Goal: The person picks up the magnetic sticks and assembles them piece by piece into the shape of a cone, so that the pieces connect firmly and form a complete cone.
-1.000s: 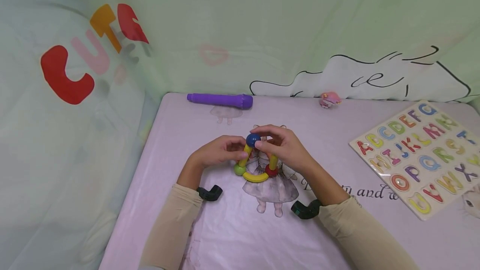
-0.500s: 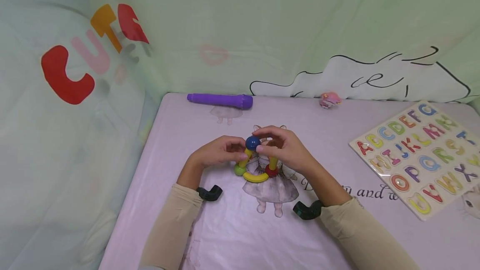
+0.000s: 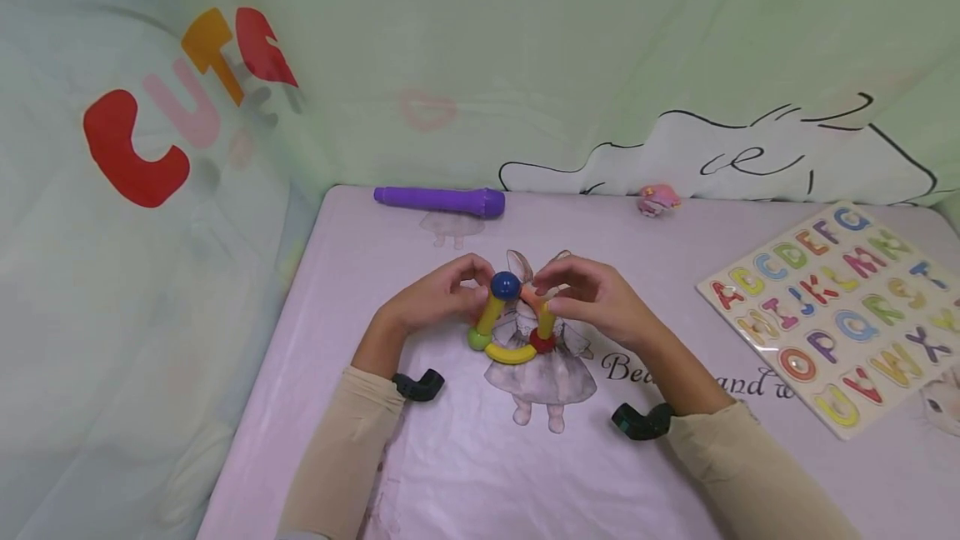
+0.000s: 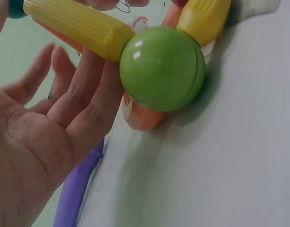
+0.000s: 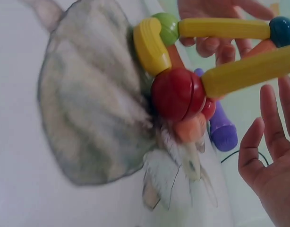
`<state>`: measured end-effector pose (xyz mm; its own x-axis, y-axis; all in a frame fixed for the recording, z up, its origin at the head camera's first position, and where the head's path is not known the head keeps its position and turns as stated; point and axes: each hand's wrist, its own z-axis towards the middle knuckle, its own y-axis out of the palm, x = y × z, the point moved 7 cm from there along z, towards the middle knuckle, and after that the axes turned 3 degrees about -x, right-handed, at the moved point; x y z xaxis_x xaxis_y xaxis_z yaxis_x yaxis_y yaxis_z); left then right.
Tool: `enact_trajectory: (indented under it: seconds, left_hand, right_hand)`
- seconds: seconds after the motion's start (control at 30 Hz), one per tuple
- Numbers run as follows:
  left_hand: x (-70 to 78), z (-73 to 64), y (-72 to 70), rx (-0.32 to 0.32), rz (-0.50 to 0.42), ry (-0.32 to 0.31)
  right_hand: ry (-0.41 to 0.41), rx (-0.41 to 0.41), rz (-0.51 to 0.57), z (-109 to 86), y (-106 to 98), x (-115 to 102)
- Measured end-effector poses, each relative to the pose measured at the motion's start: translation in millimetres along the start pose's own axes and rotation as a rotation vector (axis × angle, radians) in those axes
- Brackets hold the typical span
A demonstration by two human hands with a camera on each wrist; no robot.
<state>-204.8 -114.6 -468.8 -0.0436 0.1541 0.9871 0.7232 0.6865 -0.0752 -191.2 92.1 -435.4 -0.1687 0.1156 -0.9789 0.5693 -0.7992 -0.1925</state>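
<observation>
A toy of balls and rods stands on the table between the hands. In the head view its blue ball (image 3: 506, 285) tops a yellow rod (image 3: 491, 317) rising from a green ball (image 3: 479, 339). A curved yellow rod (image 3: 512, 353) links the green ball to a red ball (image 3: 542, 342), which bears another straight yellow rod (image 5: 251, 71). Orange rods show behind. My left hand (image 3: 444, 297) is beside the blue ball and left rod, fingers loosely extended behind that rod. My right hand (image 3: 600, 297) is near the right rod's upper end, fingers spread and apart from the blue ball.
A purple toy microphone (image 3: 440, 200) lies along the table's back edge, and a small pink toy (image 3: 658, 200) stands farther right. An alphabet puzzle board (image 3: 832, 315) covers the right side. Printed curtains (image 3: 570, 57) hang behind the table.
My right hand has let go of the blue ball and drawn back to the right. The left fingers have lifted slightly and loosened from the left rod. The toy stays upright in place.
</observation>
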Motion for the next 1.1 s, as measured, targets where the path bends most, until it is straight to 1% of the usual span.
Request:
enact_trajectory:
  seconds: [0.13,0.23,0.3,0.37,0.53,0.67,0.87,1.1]
  left_hand:
    - [5.9,0.1,-1.0,0.032,0.013,0.004]
    - [11.1,-0.2,0.1,0.04,0.042,0.024]
    - [13.6,-0.4,1.4,0.038,0.067,0.041]
    - [14.9,-0.3,3.4,0.025,0.071,0.051]
    - [17.0,2.1,10.2,-0.022,0.05,0.067]
    - [19.2,3.6,13.8,-0.038,0.049,0.099]
    - [20.9,3.1,15.7,-0.039,0.057,0.118]
    - [21.7,3.4,16.8,-0.021,0.035,0.101]
  right_hand:
    - [0.022,-0.021,-0.005,-4.9,-1,7]
    - [0.035,-0.038,-0.025,-8.2,-2,11]
    - [0.042,-0.049,-0.035,-10.0,-2,14]
    - [0.04,-0.061,-0.041,-11.0,-2,16]
    - [0.063,-0.081,-0.044,-12.3,-2,24]
    - [0.069,-0.091,-0.042,-12.7,0,26]
    - [0.058,-0.098,-0.046,-12.2,2,25]
    - [0.068,-0.09,-0.058,-8.7,5,24]
